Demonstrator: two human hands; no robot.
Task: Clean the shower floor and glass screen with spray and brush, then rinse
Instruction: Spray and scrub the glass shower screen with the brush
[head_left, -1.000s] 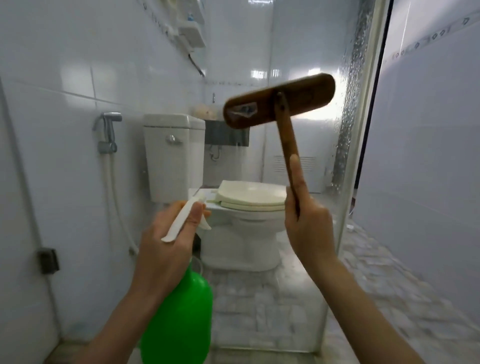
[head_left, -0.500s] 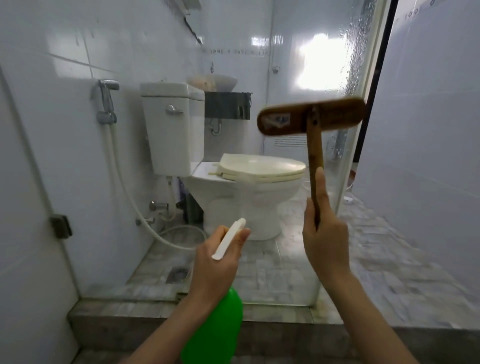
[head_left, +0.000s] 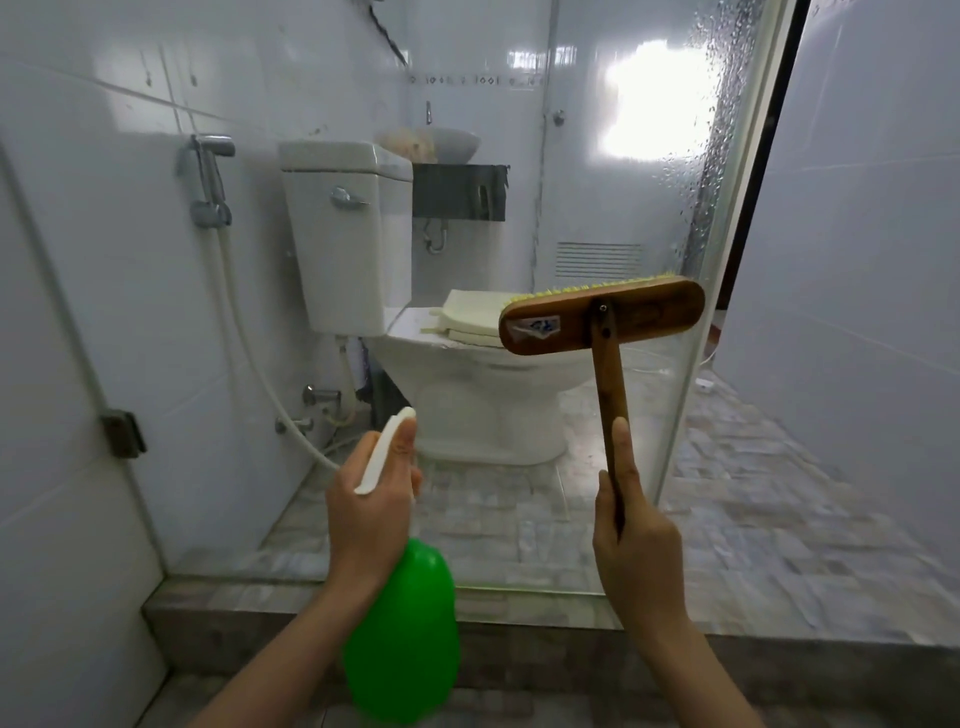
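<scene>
My left hand (head_left: 371, 512) grips the white trigger head of a green spray bottle (head_left: 402, 631), nozzle aimed at the glass screen (head_left: 519, 493) just ahead. My right hand (head_left: 636, 551) holds the wooden handle of a scrub brush (head_left: 602, 314), index finger stretched along the handle. The brush head has yellow bristles that face away from me, against the wet glass at about mid height. Water drops cover the glass near its right edge. Beyond the glass lies the grey stone-tiled floor (head_left: 498, 519).
A white toilet (head_left: 467, 374) stands behind the glass, with a bidet sprayer and hose (head_left: 210, 182) on the left wall. A raised stone curb (head_left: 311, 618) carries the screen. The open passage with tiled floor (head_left: 779, 493) runs on the right.
The brush has come down the glass from high up to mid height. The view has tilted down and back, so the curb shows. My left hand has kept its hold on the bottle.
</scene>
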